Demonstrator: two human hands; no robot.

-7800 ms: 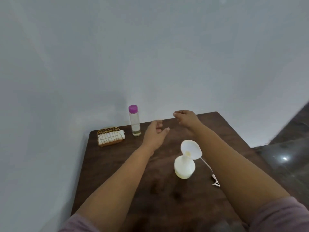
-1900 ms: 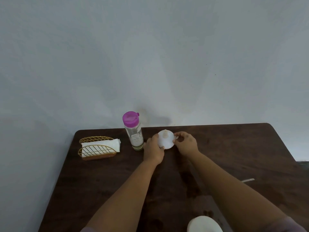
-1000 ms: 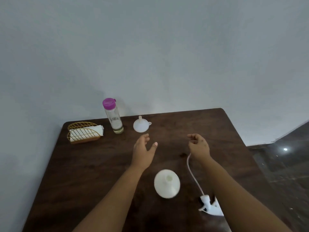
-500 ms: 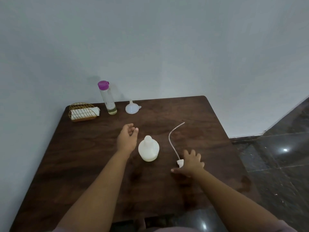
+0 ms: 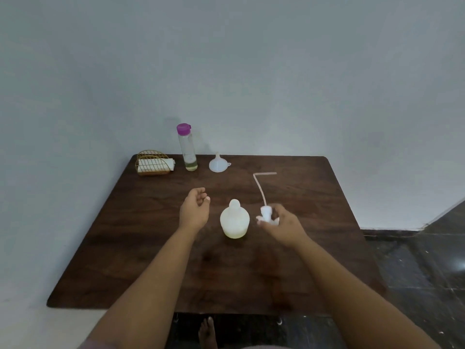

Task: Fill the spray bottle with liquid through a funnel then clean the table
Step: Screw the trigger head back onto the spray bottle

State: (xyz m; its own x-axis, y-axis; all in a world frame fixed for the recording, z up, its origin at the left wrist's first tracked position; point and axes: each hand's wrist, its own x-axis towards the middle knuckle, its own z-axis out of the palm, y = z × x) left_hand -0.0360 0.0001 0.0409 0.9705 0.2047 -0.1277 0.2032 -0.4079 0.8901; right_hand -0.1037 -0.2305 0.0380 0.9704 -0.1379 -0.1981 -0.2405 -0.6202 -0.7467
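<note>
Right hand pinched around the white spray head, fingers closed on it; its thin dip tube trails away toward the far side, bent over at the tip. Whether the head is lifted or resting on the wood cannot be told. Left hand empty, fingers loosely curled and apart, hovering just left of the spray bottle.

Spray bottle stands upright near the middle of the dark wooden table, between the two hands, neck open, no head on it. A shallow pale yellowish layer shows at its base; the rest looks empty.

Far side, near the wall: funnel sitting mouth down, spout up, apart from the bottle. Left of it a clear cylinder bottle with a purple cap on, a small amount of yellowish liquid at the bottom. Further left, a gold wire holder with white napkins in it.

Step, as judged: with the funnel parked at the back and liquid in the bottle, filling looks done and refitting the spray head is in hand. Next move likely calls for steadying the bottle with the left hand, threading the long bent tube into the narrow neck, then screwing the head down. The tube is floppy and could miss the opening or tip the light bottle.
</note>
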